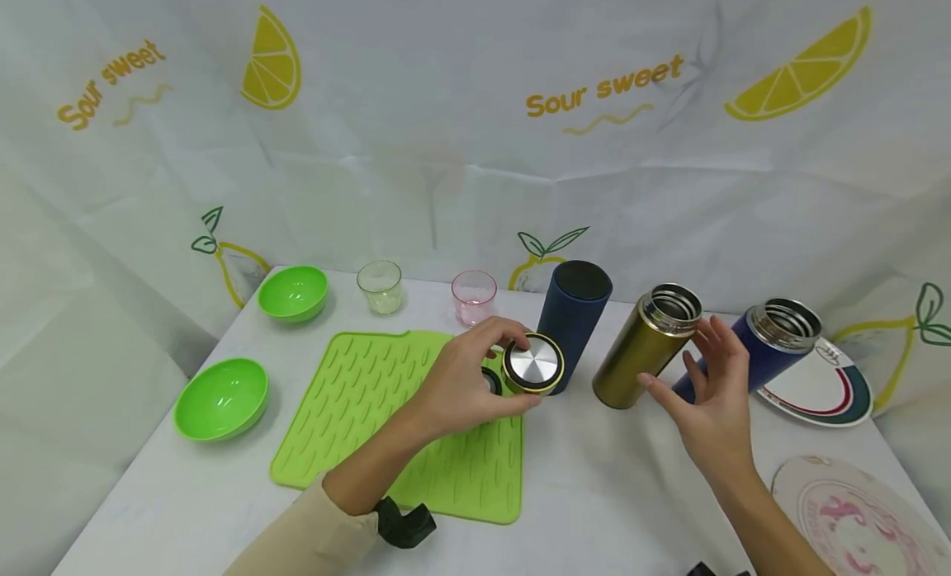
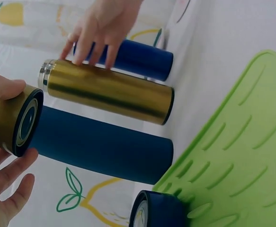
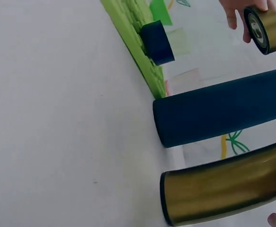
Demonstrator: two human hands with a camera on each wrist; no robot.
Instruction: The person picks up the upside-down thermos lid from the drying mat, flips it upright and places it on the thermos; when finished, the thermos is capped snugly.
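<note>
My left hand [image 1: 464,378] pinches a gold thermos lid [image 1: 533,364] between thumb and fingers, raised above the mat's right side. The lid's underside with its seal faces the left wrist camera. An uncapped gold thermos [image 1: 642,353] stands upright with its steel neck bare. Beside it my right hand [image 1: 716,398] has fingers spread, the thumb and fingertips right at the thermos's side. A blue thermos [image 1: 765,345], also uncapped, stands behind that hand. Left of the gold one is a dark blue thermos [image 1: 574,320] with a dark top. A dark blue lid [image 2: 166,210] sits on the green mat [image 1: 357,411].
Two green bowls [image 1: 223,400] stand at the left. A clear yellowish glass [image 1: 381,287] and a pink glass [image 1: 474,298] are at the back. On the right lie a white plate with a coloured rim [image 1: 854,390] and a pink patterned plate [image 1: 854,518]. A printed curtain hangs behind.
</note>
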